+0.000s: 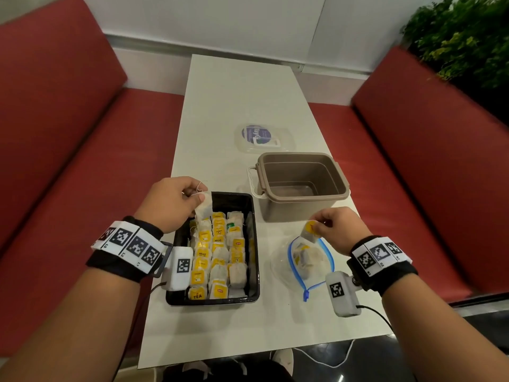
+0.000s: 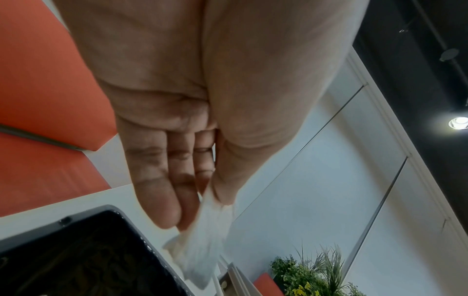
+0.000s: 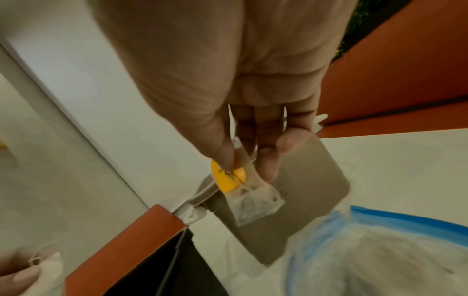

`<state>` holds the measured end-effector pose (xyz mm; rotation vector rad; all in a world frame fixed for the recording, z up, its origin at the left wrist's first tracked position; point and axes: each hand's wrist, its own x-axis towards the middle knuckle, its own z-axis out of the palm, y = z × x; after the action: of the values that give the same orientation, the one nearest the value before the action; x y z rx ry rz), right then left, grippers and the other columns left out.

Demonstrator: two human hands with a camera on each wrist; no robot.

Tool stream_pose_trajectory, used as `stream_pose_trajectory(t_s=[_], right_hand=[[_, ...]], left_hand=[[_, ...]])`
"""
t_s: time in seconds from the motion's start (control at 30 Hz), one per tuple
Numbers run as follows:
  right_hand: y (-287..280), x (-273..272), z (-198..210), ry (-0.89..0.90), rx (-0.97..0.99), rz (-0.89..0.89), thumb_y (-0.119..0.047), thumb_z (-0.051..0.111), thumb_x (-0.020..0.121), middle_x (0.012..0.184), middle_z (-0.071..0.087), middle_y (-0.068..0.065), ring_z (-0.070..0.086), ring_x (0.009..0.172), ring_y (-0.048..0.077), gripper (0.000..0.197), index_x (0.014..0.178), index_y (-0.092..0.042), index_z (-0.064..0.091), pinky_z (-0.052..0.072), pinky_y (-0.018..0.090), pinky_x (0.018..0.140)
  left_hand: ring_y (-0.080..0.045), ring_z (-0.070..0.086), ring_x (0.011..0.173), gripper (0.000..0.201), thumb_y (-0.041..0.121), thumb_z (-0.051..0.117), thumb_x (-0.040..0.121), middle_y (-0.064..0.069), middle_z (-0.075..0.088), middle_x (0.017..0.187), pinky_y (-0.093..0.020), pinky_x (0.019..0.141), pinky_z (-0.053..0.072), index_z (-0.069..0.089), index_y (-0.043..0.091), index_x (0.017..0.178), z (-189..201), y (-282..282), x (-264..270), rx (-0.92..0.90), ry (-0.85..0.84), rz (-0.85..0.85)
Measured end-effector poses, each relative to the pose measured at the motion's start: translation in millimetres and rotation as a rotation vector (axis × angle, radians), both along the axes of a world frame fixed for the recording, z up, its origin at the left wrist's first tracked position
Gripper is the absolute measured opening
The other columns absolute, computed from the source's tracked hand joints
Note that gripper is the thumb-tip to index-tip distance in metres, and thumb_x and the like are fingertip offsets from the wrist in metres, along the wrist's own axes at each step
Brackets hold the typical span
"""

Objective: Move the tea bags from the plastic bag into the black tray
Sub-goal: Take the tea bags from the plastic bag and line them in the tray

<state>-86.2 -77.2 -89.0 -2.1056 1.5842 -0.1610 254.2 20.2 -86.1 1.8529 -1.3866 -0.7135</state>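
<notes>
The black tray (image 1: 253, 216) sits on the white table and holds several rows of tea bags (image 1: 217, 257) with yellow tags. My left hand (image 1: 176, 202) pinches a pale tea bag (image 1: 204, 206) by its top over the tray's far left corner; the left wrist view shows that tea bag (image 2: 202, 240) hanging from thumb and fingers above the tray (image 2: 76, 250). My right hand (image 1: 336, 227) pinches a yellow-tagged tea bag (image 1: 309, 231) just above the open clear plastic bag (image 1: 305, 260) with a blue zip. The right wrist view shows this tea bag (image 3: 250, 200) dangling.
A taupe plastic bin (image 1: 300, 183) stands open behind the bag, right of the tray. Its clear lid (image 1: 261, 137) lies farther back on the table (image 1: 237, 86). Red bench seats (image 1: 68, 133) flank the table, and a plant (image 1: 462, 31) is at the far right.
</notes>
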Motion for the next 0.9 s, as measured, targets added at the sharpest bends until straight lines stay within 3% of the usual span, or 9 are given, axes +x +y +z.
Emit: stream_pose_trajectory(t_s=[0.13,0.3,0.4,0.47,0.57,0.67,0.77,0.83,0.9], right_hand=[[8.5,38.6,21.2,-0.184,-0.019,0.043,-0.027,0.065,0.092,0.071,0.07,-0.001,0.066,0.065,0.011,0.014,0.083,-0.018,0.067,0.049,0.024,0.062],[20.1,116.3,42.0,-0.373,0.123,0.172,-0.016,0.07,0.087,0.071,0.072,0.003,0.073,0.064,0.016,0.009,0.082,-0.017,0.063,0.06,0.035,0.067],[31.6,166.0,37.2,-0.228,0.247,0.299,-0.008,0.068,0.082,0.077,0.073,0.007,0.074,0.067,0.021,0.009,0.08,-0.015,0.062,0.062,0.039,0.069],[44.7,193.3,28.5,-0.078,0.364,0.415,-0.008,0.065,0.084,0.078,0.075,0.007,0.075,0.067,0.02,0.007,0.079,-0.012,0.062,0.061,0.032,0.062],[63.9,217.0,13.0,0.118,0.578,0.532,-0.009,0.067,0.086,0.08,0.074,0.005,0.074,0.067,0.019,0.002,0.085,-0.008,0.066,0.048,0.018,0.043],[73.6,230.9,-3.1,0.252,0.587,0.615,-0.014,0.076,0.081,0.075,0.07,0.002,0.073,0.073,0.022,0.013,0.092,-0.007,0.073,0.057,0.026,0.062],[79.1,244.8,-14.2,0.469,0.463,0.768,-0.026,0.072,0.084,0.07,0.067,-0.002,0.07,0.078,0.021,0.018,0.089,-0.009,0.074,0.057,0.032,0.077],[81.3,252.0,-21.9,0.586,0.478,0.813,-0.028,0.064,0.091,0.095,0.074,0.004,0.07,0.093,0.025,0.02,0.082,-0.011,0.069,0.057,0.036,0.087],[79.7,259.8,-35.8,0.621,0.543,0.807,-0.024,0.059,0.095,0.116,0.069,0.011,0.066,0.107,0.03,0.021,0.101,-0.007,0.07,0.052,0.039,0.096]], left_hand=[[-0.021,0.071,0.066,0.014,0.017,0.068,0.089,0.002,0.07,0.083,-0.043,0.072,0.06,0.07,0.03,0.086,-2.1,7.2,13.6,-0.002,0.006,0.034],[-0.016,0.065,0.072,0.011,0.021,0.07,0.088,0.004,0.069,0.077,-0.036,0.075,0.055,0.067,0.03,0.082,-4.8,26.3,24.4,0.02,-0.097,0.115],[-0.013,0.064,0.068,0.016,0.018,0.069,0.087,0.004,0.069,0.077,-0.031,0.071,0.052,0.066,0.032,0.081,-12.0,39.4,32.1,0.022,-0.061,0.159],[-0.011,0.063,0.07,0.017,0.014,0.067,0.087,0.003,0.07,0.085,-0.026,0.07,0.049,0.067,0.031,0.087,-15.1,47.7,36.2,0.02,-0.033,0.199],[-0.01,0.061,0.076,0.015,0.014,0.065,0.089,0.0,0.071,0.093,-0.015,0.067,0.043,0.071,0.025,0.098,-15.7,58.6,40.7,0.031,-0.043,0.237],[-0.004,0.061,0.079,0.016,0.014,0.064,0.091,0.009,0.072,0.098,-0.011,0.069,0.041,0.073,0.022,0.1,-13.7,67.0,42.7,0.03,-0.058,0.247],[-0.004,0.063,0.08,0.015,0.014,0.065,0.09,0.012,0.072,0.097,-0.021,0.075,0.048,0.073,0.025,0.094,-14.1,73.9,44.6,0.023,-0.046,0.263],[-0.004,0.063,0.078,0.014,0.015,0.065,0.089,0.011,0.072,0.093,-0.023,0.076,0.05,0.073,0.025,0.093,-14.7,77.3,45.1,0.027,-0.033,0.282],[-0.002,0.062,0.077,0.013,0.016,0.065,0.089,0.011,0.071,0.09,-0.017,0.071,0.047,0.073,0.024,0.094,-15.2,79.8,45.0,0.033,-0.03,0.298]])
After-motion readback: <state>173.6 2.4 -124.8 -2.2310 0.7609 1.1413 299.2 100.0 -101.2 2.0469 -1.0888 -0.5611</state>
